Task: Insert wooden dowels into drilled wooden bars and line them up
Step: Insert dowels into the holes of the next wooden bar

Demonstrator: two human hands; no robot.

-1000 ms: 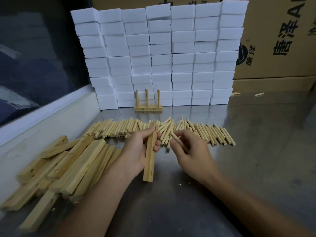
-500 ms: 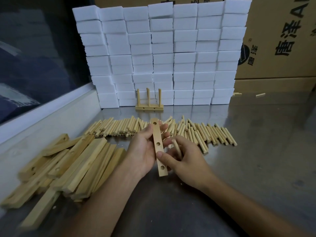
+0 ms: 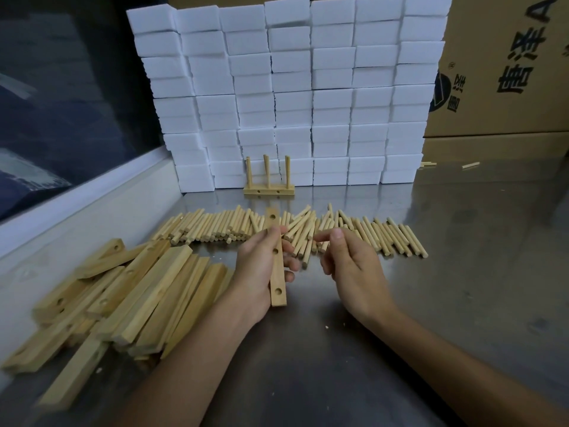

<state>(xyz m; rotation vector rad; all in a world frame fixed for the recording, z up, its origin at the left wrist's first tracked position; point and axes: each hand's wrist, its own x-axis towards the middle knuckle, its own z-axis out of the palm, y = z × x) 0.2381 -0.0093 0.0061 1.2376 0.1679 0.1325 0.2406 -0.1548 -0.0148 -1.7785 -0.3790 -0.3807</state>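
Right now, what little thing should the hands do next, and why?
Probably the right hand should pinch one dowel from the dowel row just under its fingers. The left hand grips a bar whose three holes face up and look empty, and the right hand seems to hold nothing.

Pale matt wooden bars (image 3: 123,291) and dowels (image 3: 385,235) lie on a glossy metal table (image 3: 462,288) before foam-like white blocks (image 3: 292,87)

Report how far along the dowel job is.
Done: one finished bar with three upright dowels stands by the white blocks. In hand: the left hand grips a drilled bar, holes empty; the right hand reaches toward the loose dowels. Left: the bar pile.
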